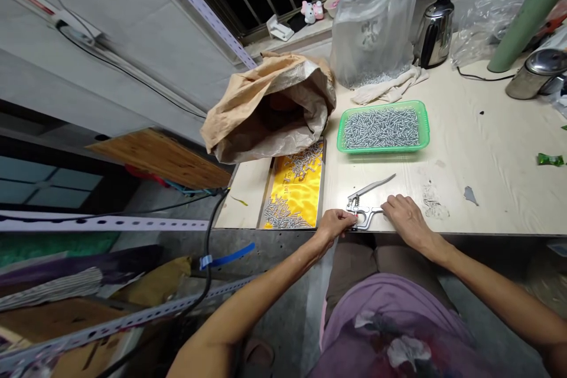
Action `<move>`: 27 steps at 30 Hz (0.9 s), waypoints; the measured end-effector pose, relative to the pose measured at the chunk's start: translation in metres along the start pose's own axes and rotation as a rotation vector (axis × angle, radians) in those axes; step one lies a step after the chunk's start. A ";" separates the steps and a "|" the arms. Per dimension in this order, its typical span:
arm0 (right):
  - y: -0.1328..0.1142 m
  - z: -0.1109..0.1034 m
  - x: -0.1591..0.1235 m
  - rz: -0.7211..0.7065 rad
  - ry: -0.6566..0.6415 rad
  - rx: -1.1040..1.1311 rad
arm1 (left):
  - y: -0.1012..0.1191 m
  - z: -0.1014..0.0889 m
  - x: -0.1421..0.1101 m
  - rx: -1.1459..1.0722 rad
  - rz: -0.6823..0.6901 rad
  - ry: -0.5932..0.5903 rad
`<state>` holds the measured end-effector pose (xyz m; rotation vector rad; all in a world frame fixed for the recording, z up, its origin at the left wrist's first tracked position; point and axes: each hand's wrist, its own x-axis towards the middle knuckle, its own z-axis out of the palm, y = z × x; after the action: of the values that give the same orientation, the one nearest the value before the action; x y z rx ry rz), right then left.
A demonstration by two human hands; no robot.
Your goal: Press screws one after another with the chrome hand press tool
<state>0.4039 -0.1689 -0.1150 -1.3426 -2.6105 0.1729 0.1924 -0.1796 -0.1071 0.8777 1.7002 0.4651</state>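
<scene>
Silver hand pliers (365,218) with two long handles and a small spring lie at the table's front edge, handles spread apart. My left hand (334,224) is pinched at the jaw end; a tiny bit of red shows by its fingertips, and what they hold is too small to make out. My right hand (405,218) is closed round the end of the lower handle. The upper handle stands free above it. Left of the pliers is a tray with a yellow lining (299,186), with small silver metal pins (283,212) heaped at its near and far ends.
A green plastic basket (383,150) full of similar pins stands behind the pliers. A large open paper sack (248,100) leans over the tray's far end. Behind are a clear plastic bag (372,29), a cloth (390,87), a kettle (436,32) and a green flask (527,18).
</scene>
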 end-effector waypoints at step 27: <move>0.032 0.001 0.034 -0.123 -0.087 0.058 | 0.013 -0.013 0.010 0.207 -0.097 -0.175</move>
<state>0.4097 -0.1230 -0.1182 -1.1767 -2.7272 0.2925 0.1825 -0.1619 -0.1010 0.9500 1.6398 0.1436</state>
